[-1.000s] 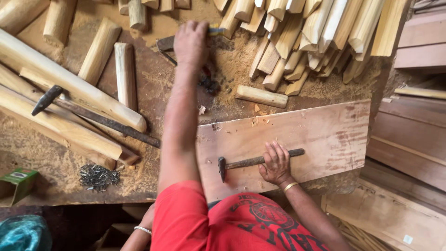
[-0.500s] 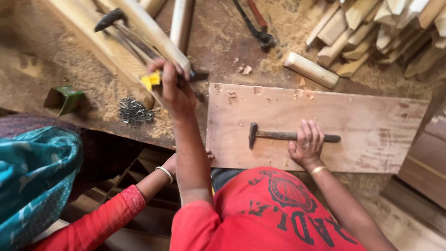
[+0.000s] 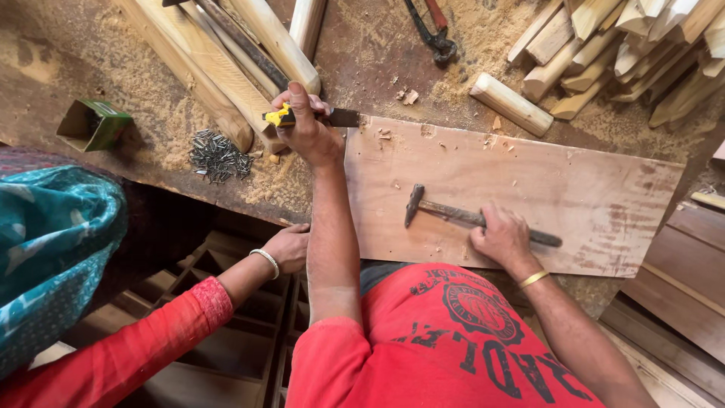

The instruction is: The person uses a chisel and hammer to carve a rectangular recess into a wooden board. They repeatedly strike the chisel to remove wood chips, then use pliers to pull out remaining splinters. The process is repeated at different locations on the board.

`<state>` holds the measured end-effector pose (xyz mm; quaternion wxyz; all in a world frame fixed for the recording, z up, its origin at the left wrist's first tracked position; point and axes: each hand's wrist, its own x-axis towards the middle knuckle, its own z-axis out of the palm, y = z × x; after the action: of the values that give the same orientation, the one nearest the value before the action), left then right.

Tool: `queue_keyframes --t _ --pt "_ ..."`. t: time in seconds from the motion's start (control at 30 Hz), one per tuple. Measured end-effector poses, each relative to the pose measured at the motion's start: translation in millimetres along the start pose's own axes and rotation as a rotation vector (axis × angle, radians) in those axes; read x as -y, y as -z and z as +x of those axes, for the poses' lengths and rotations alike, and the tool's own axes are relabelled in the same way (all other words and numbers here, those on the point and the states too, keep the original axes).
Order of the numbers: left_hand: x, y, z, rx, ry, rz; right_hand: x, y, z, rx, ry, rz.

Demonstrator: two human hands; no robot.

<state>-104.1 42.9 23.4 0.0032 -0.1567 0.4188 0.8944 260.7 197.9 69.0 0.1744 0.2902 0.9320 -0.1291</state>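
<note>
My left hand point(image 3: 306, 132) grips a yellow-handled chisel point(image 3: 278, 117), its dark blade lying at the top left corner of a flat wooden board point(image 3: 544, 170). My right hand point(image 3: 502, 236) is closed over the handle of a hammer point(image 3: 434, 209) that lies flat on the board, head pointing left. The board rests on a sawdust-covered workbench, with its near edge against my red shirt.
Another person's hand point(image 3: 288, 246), red-sleeved with a bangle, holds the bench edge at lower left. A heap of nails point(image 3: 217, 155) and a green box point(image 3: 94, 123) lie left. Long wooden poles point(image 3: 226, 72), pincers point(image 3: 434, 34), a loose peg point(image 3: 510, 103) and stacked pegs point(image 3: 627, 45) lie beyond.
My left hand reached to the far side of the bench, then came back with the yellow-handled chisel to the board's left corner. My right hand stayed on the hammer.
</note>
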Motion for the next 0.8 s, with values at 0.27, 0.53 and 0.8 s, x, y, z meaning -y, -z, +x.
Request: queue_keyframes --t 0.27,0.53,0.8 --pt "-15.5 -13.7 2.2 0.12 -0.03 0.003 1.4 25.5 -4.2 0.264 -0.181 0.457" --pt "-42.6 -15.6 -4.8 0.268 0.119 0.12 6.7 48.9 0.3 0.136 -0.114 0.773" --pt "-1.8 13.1 2.7 0.136 0.069 -0.207 22.6 67.5 5.8 0.112 -0.058 0.849"
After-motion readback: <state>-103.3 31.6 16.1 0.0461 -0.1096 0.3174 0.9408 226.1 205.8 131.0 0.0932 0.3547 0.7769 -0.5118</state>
